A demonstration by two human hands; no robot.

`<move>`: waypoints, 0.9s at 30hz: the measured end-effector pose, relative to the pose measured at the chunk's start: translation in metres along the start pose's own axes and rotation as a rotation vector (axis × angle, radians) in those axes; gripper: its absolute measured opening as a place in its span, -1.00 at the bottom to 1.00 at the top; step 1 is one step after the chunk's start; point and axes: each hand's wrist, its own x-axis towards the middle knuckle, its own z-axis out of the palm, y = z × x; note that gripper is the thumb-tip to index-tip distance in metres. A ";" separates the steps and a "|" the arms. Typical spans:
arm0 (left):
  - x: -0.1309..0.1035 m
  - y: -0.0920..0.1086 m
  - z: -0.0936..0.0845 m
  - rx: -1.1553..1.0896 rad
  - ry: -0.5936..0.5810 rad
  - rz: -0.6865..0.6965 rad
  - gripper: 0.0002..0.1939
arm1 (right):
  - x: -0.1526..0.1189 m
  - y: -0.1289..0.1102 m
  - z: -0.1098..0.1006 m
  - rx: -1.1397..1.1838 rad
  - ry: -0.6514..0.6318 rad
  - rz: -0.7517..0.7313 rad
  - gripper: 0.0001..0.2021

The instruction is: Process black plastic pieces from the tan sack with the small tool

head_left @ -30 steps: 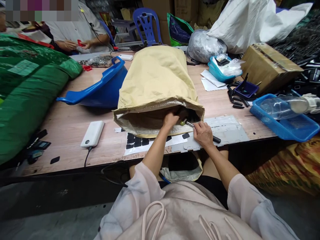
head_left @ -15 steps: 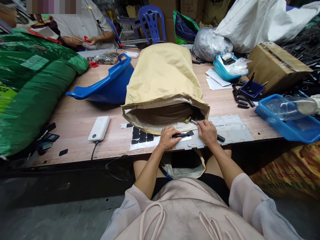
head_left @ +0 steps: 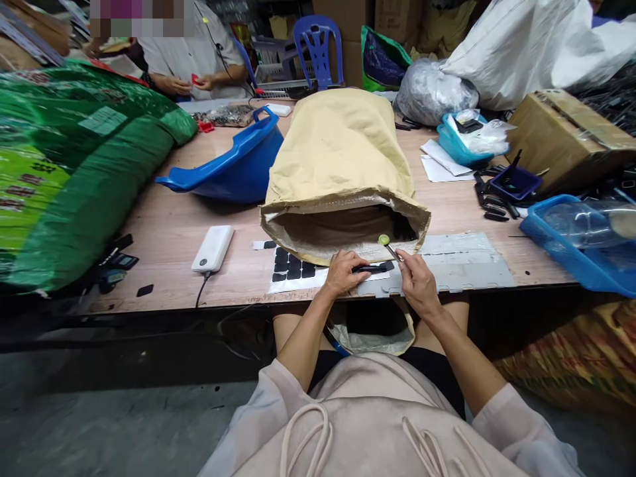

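My left hand (head_left: 344, 272) is closed on a slim black piece (head_left: 371, 269) at the table's front edge. In my right hand (head_left: 417, 281) is a small tool (head_left: 391, 248) with a metal shaft and a round yellow-green head, raised before the mouth of a large tan paper sack (head_left: 348, 149). The sack lies on its side, its opening towards me. Under its lip, a white sheet with black square stickers (head_left: 294, 266) shows left of my left hand. A grey flat board (head_left: 467, 262) lies right of my right hand.
A white power bank (head_left: 213, 248) with a cable, a blue basin (head_left: 233, 165) and green sacks (head_left: 114, 172) are on the left. On the right are a carton (head_left: 566, 132), a blue tray (head_left: 576, 252) and black parts. A person (head_left: 191, 56) works across the table.
My right hand has turned, and the tool's round head now points up and away from me. The tool's black handle no longer shows beside that hand. The whole view has shifted slightly.
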 end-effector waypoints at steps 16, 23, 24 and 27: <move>0.002 -0.004 0.003 -0.022 -0.001 -0.032 -0.78 | -0.041 -0.017 0.000 -0.055 -0.185 -0.010 -0.53; 0.001 -0.002 0.001 -0.022 -0.001 -0.039 -0.75 | -0.048 -0.015 -0.005 -0.056 -0.158 0.033 -0.55; 0.001 -0.001 0.001 -0.023 -0.003 -0.041 -0.75 | -0.047 -0.014 -0.006 -0.062 -0.150 0.033 -0.55; 0.001 0.001 0.000 -0.018 0.000 -0.044 -0.76 | -0.031 -0.009 -0.012 -0.104 -0.115 0.010 -0.56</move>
